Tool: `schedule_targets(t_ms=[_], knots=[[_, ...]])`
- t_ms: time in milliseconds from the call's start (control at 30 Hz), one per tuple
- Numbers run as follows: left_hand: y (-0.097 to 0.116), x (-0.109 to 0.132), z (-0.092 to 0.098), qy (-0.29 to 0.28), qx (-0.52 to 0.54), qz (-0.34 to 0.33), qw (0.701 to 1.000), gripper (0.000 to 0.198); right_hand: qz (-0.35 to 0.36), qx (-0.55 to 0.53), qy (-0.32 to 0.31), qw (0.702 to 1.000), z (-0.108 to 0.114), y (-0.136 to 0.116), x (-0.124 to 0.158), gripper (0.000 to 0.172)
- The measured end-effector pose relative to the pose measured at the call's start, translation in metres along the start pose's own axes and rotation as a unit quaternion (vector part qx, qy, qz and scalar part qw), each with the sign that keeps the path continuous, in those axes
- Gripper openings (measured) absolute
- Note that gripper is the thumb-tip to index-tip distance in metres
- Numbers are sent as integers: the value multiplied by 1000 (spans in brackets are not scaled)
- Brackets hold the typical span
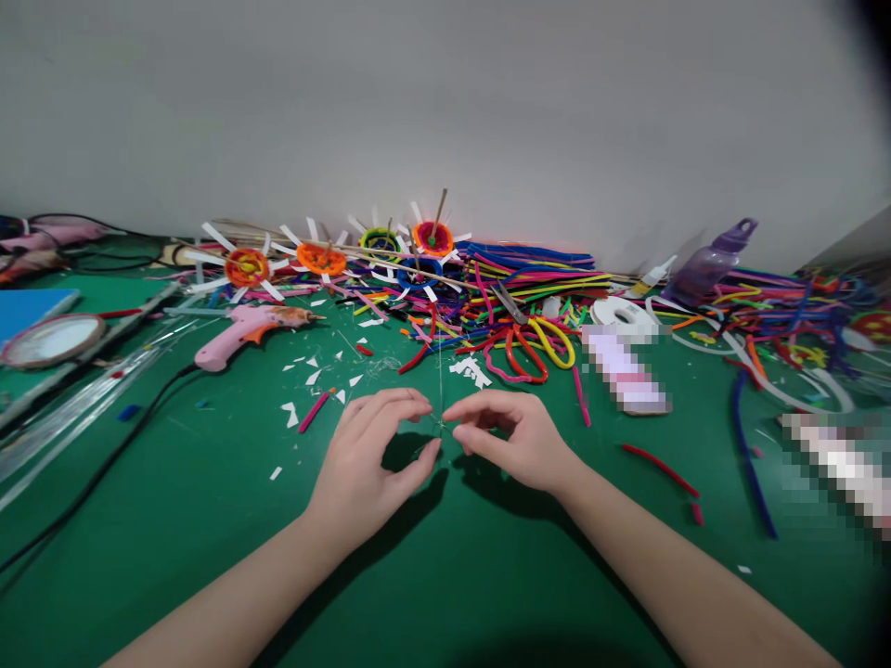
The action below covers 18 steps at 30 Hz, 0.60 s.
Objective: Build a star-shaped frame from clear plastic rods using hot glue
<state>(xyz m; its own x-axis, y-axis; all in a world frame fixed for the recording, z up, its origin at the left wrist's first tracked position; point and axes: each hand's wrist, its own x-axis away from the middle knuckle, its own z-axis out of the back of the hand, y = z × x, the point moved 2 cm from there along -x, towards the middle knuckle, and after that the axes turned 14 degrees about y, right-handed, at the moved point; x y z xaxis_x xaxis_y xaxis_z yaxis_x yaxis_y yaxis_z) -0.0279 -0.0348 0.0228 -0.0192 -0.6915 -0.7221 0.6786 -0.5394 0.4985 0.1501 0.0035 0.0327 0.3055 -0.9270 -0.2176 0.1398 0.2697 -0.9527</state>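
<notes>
My left hand [380, 455] is over the middle of the table, its fingers curved and its thumb apart from them. Facing it, my right hand [519, 436] has a bent index finger and a thumb a little apart. A thin, pale thread [441, 380] runs upright between the fingertips of both hands; whether a finger touches it I cannot make out. Just beyond the hands are cut white paper scraps [471, 371] and a short magenta piece of pipe cleaner [314, 412].
A pink glue gun [243, 334] lies left with its black cord trailing forward. Colourful pipe-cleaner wheels with white paper strips [247, 267] line the wall. Scissors [527, 353], a tape roll [622, 318], bundled pipe cleaners [535, 264] and a purple bottle [706, 269] stand or lie right.
</notes>
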Motion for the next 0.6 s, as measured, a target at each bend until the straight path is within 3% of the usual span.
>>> schedule_targets(t_ms=[167, 367, 467, 600], knots=[[-2, 1, -1, -9, 10, 9, 1000, 28, -2, -24, 27, 999, 2, 3, -1, 14], [-3, 2, -2, -8, 17, 3, 1000, 30, 93, 14, 44, 995, 7, 4, -7, 12], [-2, 2, -2, -17, 25, 1, 1000, 29, 79, -30, 22, 996, 8, 9, -10, 6], [-2, 2, -3, -22, 34, -9, 999, 28, 40, -89, -27, 995, 6, 18, -13, 13]])
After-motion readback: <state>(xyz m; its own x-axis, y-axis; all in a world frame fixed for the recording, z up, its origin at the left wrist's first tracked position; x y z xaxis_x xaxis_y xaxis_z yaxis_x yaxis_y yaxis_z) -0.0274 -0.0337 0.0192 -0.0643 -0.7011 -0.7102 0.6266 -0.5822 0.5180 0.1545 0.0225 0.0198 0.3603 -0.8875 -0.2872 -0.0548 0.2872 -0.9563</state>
